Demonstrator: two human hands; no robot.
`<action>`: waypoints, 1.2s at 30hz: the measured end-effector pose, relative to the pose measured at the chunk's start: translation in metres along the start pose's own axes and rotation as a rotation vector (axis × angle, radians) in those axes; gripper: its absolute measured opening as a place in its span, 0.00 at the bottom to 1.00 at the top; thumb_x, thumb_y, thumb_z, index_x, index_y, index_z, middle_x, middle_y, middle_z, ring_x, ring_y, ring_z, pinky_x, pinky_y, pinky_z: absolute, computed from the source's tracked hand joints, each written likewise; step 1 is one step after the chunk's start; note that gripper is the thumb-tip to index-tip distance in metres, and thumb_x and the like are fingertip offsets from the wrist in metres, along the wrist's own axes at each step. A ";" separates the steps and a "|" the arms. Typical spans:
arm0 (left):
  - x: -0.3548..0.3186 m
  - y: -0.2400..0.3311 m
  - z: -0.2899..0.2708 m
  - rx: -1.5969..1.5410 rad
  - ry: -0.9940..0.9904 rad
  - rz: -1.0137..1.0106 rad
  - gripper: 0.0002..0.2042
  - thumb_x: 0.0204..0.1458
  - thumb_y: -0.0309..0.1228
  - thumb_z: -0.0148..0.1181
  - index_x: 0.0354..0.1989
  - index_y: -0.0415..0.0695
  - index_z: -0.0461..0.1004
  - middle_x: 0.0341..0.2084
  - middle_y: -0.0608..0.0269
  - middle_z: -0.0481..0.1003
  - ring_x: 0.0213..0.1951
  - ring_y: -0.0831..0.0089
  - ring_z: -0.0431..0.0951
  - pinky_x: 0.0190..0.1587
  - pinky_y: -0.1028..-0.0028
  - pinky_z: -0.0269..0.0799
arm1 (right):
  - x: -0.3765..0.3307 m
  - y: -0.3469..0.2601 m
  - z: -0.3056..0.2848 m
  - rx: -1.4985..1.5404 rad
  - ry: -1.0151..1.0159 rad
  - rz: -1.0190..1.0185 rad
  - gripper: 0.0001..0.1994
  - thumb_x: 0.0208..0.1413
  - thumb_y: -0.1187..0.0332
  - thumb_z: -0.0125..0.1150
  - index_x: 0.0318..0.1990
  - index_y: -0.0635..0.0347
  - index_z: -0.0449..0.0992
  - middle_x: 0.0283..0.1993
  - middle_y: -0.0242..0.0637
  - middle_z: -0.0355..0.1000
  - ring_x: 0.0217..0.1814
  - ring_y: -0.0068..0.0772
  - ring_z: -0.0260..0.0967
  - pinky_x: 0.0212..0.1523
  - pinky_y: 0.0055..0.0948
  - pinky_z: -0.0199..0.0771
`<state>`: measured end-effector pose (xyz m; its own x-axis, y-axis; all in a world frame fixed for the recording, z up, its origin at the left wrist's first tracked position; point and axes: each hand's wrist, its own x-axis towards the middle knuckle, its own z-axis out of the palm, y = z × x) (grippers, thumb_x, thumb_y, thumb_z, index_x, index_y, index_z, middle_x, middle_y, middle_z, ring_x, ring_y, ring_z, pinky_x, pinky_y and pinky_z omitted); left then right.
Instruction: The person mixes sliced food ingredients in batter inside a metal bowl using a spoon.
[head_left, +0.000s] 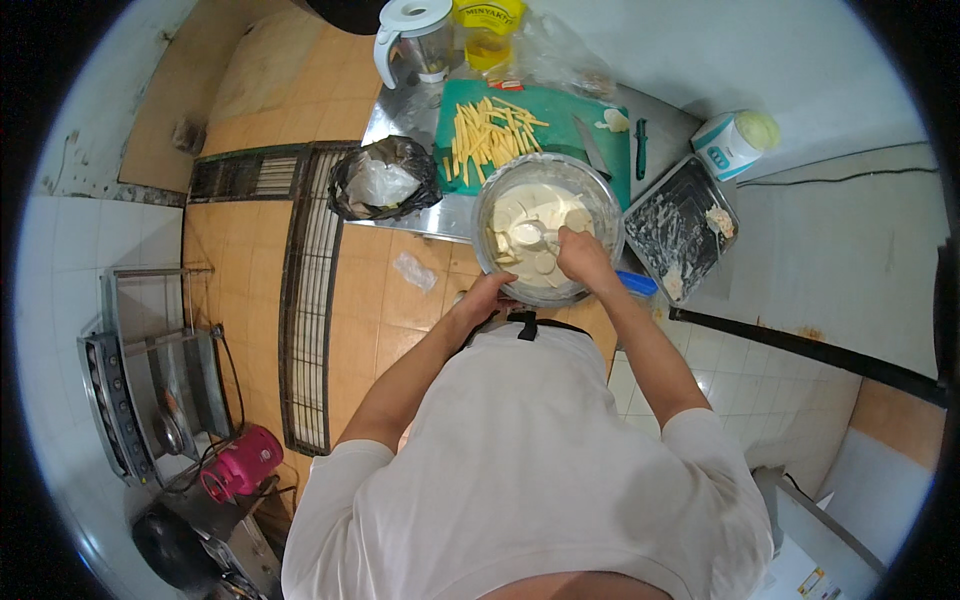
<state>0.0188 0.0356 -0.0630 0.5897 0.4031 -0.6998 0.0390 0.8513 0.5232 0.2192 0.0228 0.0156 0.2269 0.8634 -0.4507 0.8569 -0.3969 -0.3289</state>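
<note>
A round metal mixing bowl (484,232) stands at the near edge of the steel table, holding pale, creamy batter (545,200) with flat round slices in it. My left hand (490,294) is closed on the bowl's near-left rim. Inside the bowl, my right hand (583,256) grips the handle of a batter-coated spoon (528,234); its exact shape is partly lost under the batter. Just beyond the bowl, yellow cut sticks (485,130) are piled on a green cutting board (560,98). A knife (591,147) lies on the board, its handle end behind the bowl.
A black tray (680,225) with white residue sits to the right, near a white tub (727,147) and a green-handled tool (641,150). On the left are a black plastic bag (385,180) and a blender jug (418,42). A floor grate (305,300) runs beside the table.
</note>
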 end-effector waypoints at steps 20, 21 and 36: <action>0.001 0.003 0.000 0.015 0.003 -0.066 0.20 0.48 0.33 0.51 0.50 0.42 0.63 0.44 0.56 0.69 0.45 0.65 0.69 0.40 0.68 0.71 | 0.046 0.018 0.023 0.167 0.112 -0.039 0.11 0.48 0.70 0.45 0.35 0.61 0.74 0.35 0.55 0.72 0.41 0.55 0.70 0.43 0.45 0.67; -0.002 0.004 0.002 0.007 0.006 -0.048 0.19 0.48 0.33 0.50 0.50 0.42 0.63 0.44 0.56 0.68 0.45 0.65 0.69 0.40 0.67 0.71 | 0.044 0.017 0.021 0.166 0.111 -0.040 0.11 0.48 0.70 0.45 0.35 0.61 0.74 0.35 0.55 0.72 0.41 0.55 0.70 0.43 0.45 0.67; -0.001 0.002 0.000 0.019 0.036 -0.053 0.20 0.47 0.35 0.52 0.49 0.42 0.63 0.39 0.60 0.69 0.41 0.68 0.70 0.40 0.68 0.69 | -0.006 0.003 0.002 -0.012 0.153 -0.013 0.13 0.48 0.73 0.45 0.42 0.64 0.68 0.32 0.60 0.71 0.37 0.60 0.70 0.39 0.49 0.70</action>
<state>0.0186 0.0367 -0.0618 0.5566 0.3703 -0.7437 0.0848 0.8652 0.4942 0.2197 0.0156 0.0156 0.2827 0.9061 -0.3146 0.8655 -0.3824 -0.3236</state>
